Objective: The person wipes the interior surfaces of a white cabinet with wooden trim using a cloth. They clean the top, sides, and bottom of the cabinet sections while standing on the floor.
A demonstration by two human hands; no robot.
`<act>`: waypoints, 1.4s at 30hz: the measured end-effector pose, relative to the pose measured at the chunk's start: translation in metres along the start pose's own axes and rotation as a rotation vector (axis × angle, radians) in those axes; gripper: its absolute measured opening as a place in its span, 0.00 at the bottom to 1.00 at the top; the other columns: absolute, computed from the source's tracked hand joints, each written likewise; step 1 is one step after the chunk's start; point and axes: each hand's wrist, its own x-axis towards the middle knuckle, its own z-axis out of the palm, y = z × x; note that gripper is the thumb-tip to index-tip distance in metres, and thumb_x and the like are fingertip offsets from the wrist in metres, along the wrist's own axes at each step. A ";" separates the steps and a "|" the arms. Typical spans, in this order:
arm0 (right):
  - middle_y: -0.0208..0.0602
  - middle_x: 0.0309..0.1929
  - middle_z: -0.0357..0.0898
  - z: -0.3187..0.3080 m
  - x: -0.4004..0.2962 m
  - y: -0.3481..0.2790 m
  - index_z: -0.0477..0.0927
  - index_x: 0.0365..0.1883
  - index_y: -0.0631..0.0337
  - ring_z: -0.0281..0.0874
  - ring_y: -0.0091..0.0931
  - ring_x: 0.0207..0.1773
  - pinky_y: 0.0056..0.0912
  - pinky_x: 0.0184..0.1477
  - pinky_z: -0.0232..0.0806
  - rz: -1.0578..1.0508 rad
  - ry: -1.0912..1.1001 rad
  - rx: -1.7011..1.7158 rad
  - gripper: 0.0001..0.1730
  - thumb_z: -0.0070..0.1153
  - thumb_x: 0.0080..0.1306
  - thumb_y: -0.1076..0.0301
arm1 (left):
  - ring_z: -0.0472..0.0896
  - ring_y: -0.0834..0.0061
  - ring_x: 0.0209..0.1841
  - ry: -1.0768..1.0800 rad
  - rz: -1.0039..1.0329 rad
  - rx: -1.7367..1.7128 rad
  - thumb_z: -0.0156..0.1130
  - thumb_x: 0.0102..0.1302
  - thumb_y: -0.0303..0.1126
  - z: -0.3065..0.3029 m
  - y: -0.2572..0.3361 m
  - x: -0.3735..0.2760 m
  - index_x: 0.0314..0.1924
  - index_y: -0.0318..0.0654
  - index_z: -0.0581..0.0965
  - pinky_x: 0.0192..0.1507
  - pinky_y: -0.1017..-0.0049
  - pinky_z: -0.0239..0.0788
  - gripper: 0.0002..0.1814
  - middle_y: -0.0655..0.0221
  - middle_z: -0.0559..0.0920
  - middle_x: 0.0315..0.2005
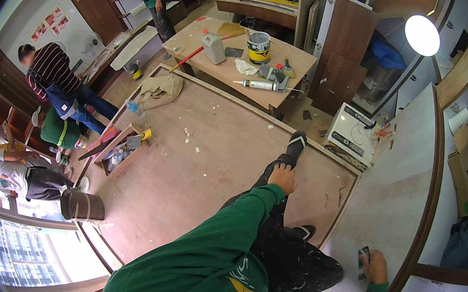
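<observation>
My left hand [282,178] rests on my bent leg in dark, paint-flecked trousers [301,264], with the fingers curled over the shin and no tool in them. Low at the right, my right hand [376,266] grips a small dark rectangular block [363,263]. It may be a sanding block or a scraper; its working face is hidden. The block is at the pale panel surface [393,209] beside me, and I cannot tell whether it touches. A brown wooden edging strip [431,165] curves along that panel's outer side.
A framed wooden platform [234,146] spreads before me, bearing a tool box [123,153] and cloth [159,89]. Beyond it, a worktable [202,69] holds a paint can [259,47] and caulking gun [266,85]. A lit lamp [422,35] stands right. Several people [56,71] are at left.
</observation>
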 end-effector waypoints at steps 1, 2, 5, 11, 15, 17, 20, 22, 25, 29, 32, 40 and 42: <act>0.58 0.35 0.77 0.001 0.000 0.002 0.78 0.33 0.71 0.75 0.54 0.42 0.52 0.45 0.67 -0.002 0.001 -0.003 0.17 0.65 0.65 0.62 | 0.76 0.56 0.54 -0.002 0.003 0.004 0.60 0.62 0.47 0.000 0.000 0.000 0.47 0.35 0.82 0.58 0.57 0.65 0.22 0.56 0.81 0.48; 0.58 0.35 0.77 0.003 0.000 0.005 0.78 0.33 0.71 0.75 0.54 0.42 0.52 0.45 0.67 -0.005 0.001 -0.005 0.17 0.65 0.65 0.62 | 0.76 0.56 0.54 -0.004 0.006 0.009 0.60 0.62 0.47 0.000 0.001 0.001 0.47 0.35 0.82 0.58 0.57 0.65 0.23 0.56 0.81 0.48; 0.58 0.35 0.77 0.004 0.000 0.006 0.77 0.32 0.71 0.75 0.54 0.42 0.52 0.45 0.67 -0.015 0.006 -0.015 0.18 0.65 0.65 0.61 | 0.76 0.56 0.53 -0.006 0.011 0.012 0.60 0.62 0.46 -0.001 0.001 0.001 0.47 0.35 0.82 0.57 0.57 0.65 0.23 0.55 0.81 0.47; 0.59 0.35 0.77 0.002 -0.001 0.003 0.76 0.31 0.71 0.74 0.54 0.42 0.53 0.45 0.66 -0.010 -0.007 -0.016 0.18 0.65 0.66 0.61 | 0.77 0.56 0.53 -0.006 0.011 0.018 0.60 0.62 0.46 -0.001 0.000 0.000 0.47 0.34 0.82 0.57 0.57 0.65 0.23 0.55 0.81 0.47; 0.59 0.35 0.77 0.000 -0.002 0.001 0.76 0.31 0.71 0.74 0.54 0.42 0.52 0.45 0.66 -0.010 0.002 -0.014 0.18 0.65 0.66 0.61 | 0.77 0.56 0.53 -0.005 0.010 0.014 0.60 0.62 0.46 -0.002 0.002 0.001 0.46 0.34 0.82 0.57 0.56 0.65 0.23 0.55 0.81 0.47; 0.59 0.35 0.77 -0.004 -0.001 -0.004 0.76 0.31 0.71 0.75 0.54 0.42 0.52 0.45 0.66 0.004 -0.014 0.005 0.18 0.65 0.65 0.62 | 0.77 0.56 0.53 -0.001 0.006 0.015 0.60 0.62 0.47 0.000 0.000 0.001 0.46 0.34 0.82 0.58 0.56 0.65 0.23 0.55 0.81 0.47; 0.59 0.35 0.77 -0.011 -0.001 -0.012 0.76 0.31 0.71 0.75 0.54 0.41 0.52 0.45 0.66 0.014 -0.031 0.033 0.18 0.65 0.65 0.62 | 0.77 0.56 0.53 -0.003 0.004 0.012 0.60 0.62 0.47 -0.001 0.001 0.001 0.46 0.34 0.82 0.58 0.56 0.65 0.23 0.55 0.81 0.47; 0.59 0.35 0.77 -0.011 -0.002 -0.011 0.76 0.31 0.71 0.75 0.53 0.41 0.52 0.45 0.66 0.017 -0.030 0.034 0.18 0.65 0.65 0.62 | 0.77 0.56 0.53 -0.001 0.006 0.012 0.60 0.62 0.47 -0.002 0.001 0.001 0.46 0.35 0.82 0.57 0.56 0.65 0.23 0.56 0.81 0.47; 0.59 0.35 0.77 -0.004 -0.002 -0.003 0.77 0.31 0.72 0.75 0.53 0.41 0.52 0.45 0.67 0.015 -0.016 0.011 0.18 0.66 0.65 0.62 | 0.77 0.56 0.53 0.007 0.008 0.013 0.61 0.62 0.47 -0.002 0.001 0.000 0.46 0.35 0.82 0.57 0.56 0.65 0.22 0.56 0.81 0.47; 0.59 0.35 0.77 -0.003 -0.001 -0.003 0.77 0.32 0.72 0.76 0.53 0.40 0.51 0.44 0.67 0.018 -0.017 0.000 0.18 0.66 0.65 0.63 | 0.77 0.56 0.53 0.009 0.009 0.010 0.61 0.61 0.46 -0.003 0.001 0.000 0.46 0.35 0.82 0.57 0.56 0.65 0.22 0.56 0.81 0.47; 0.59 0.35 0.77 -0.003 -0.001 -0.005 0.77 0.32 0.72 0.76 0.53 0.40 0.51 0.44 0.67 0.020 -0.011 0.011 0.18 0.66 0.65 0.63 | 0.76 0.56 0.57 -0.055 -0.002 0.027 0.60 0.64 0.48 -0.008 0.003 0.001 0.49 0.35 0.82 0.60 0.56 0.66 0.24 0.56 0.81 0.49; 0.59 0.36 0.78 -0.004 -0.001 -0.004 0.77 0.32 0.73 0.75 0.54 0.41 0.52 0.44 0.66 0.024 -0.021 0.004 0.18 0.66 0.65 0.62 | 0.76 0.57 0.58 -0.083 -0.007 0.034 0.59 0.66 0.48 -0.009 0.003 0.001 0.52 0.36 0.82 0.61 0.56 0.66 0.24 0.57 0.81 0.50; 0.60 0.36 0.78 -0.003 -0.002 -0.005 0.77 0.32 0.72 0.75 0.54 0.41 0.52 0.45 0.66 0.039 -0.019 -0.013 0.18 0.66 0.65 0.62 | 0.76 0.57 0.58 -0.089 -0.005 0.037 0.59 0.66 0.48 -0.009 0.004 0.002 0.52 0.36 0.82 0.61 0.56 0.66 0.24 0.57 0.81 0.50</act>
